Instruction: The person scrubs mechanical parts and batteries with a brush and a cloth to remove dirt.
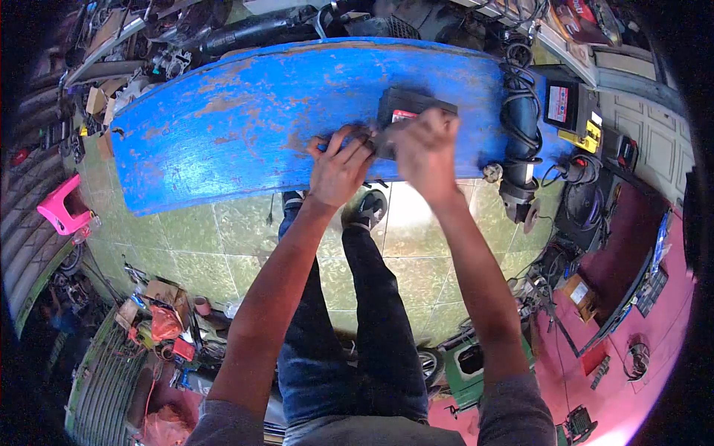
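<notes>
A black box-shaped battery (420, 100) with a red and white label lies on the blue table (245, 119). At its near left corner is my left hand (340, 167), palm down with bent fingers. Its thumb and forefinger are closed around something small and dark that I cannot make out. My right hand (428, 152) is over the near side of the battery and covers part of it. Motion blurs this hand, but its fingers look curled, close to the left fingertips. Whatever lies between the hands is mostly hidden.
An angle grinder (518, 182) with a coiled black cable lies across the table's right end. Beyond it are another labelled battery (561, 104) and a yellow item (587, 137). A pink stool (63, 208) stands at left. Tools and parts crowd the floor edges.
</notes>
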`<state>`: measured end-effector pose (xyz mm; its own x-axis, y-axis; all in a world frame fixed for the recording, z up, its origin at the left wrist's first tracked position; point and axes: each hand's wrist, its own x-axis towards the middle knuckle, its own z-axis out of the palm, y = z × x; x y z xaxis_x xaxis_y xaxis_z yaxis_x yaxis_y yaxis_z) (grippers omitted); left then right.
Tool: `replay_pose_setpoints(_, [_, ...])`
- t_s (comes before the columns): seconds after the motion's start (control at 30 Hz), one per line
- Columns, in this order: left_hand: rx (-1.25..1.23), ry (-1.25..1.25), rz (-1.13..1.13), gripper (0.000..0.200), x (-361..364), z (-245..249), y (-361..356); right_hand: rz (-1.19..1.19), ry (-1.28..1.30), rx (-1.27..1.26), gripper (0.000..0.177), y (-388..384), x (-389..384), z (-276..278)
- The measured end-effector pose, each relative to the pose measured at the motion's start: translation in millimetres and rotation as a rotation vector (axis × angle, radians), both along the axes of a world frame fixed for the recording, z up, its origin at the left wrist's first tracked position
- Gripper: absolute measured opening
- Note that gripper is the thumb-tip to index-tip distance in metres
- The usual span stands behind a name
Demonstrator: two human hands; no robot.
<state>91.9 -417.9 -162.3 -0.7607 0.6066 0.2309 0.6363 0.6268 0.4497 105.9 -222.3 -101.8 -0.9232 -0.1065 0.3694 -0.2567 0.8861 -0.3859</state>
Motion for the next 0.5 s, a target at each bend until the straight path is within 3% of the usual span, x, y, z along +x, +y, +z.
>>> replay_pose_setpoints(0.07, [-0.028,-0.020,-0.013,0.030,1.1,0.1,-2.0,0.086,0.012,0.007,0.015,-6.7,9.8,3.5])
replay_pose_setpoints(0.13, [0.024,-0.010,-0.001,0.031,1.2,0.7,0.2,-0.192,0.020,0.140,0.017,13.8,11.0,6.7])
replay_pose_setpoints(0.17, [0.024,-0.011,0.003,0.031,1.6,1.6,0.3,-0.378,0.008,0.086,0.021,19.7,9.5,8.2])
replay_pose_setpoints(0.33, [-0.043,-0.031,0.015,0.031,2.5,2.1,1.0,-0.132,-0.049,0.005,0.025,-25.4,35.9,5.2])
replay_pose_setpoints(0.43, [0.007,0.025,0.013,0.031,0.3,2.2,1.6,-0.334,-0.018,0.082,0.021,-9.4,29.7,4.9])
replay_pose_setpoints(0.5, [0.008,0.000,0.018,0.030,1.4,2.0,0.5,-0.598,0.025,0.031,0.021,-11.8,27.3,3.0])
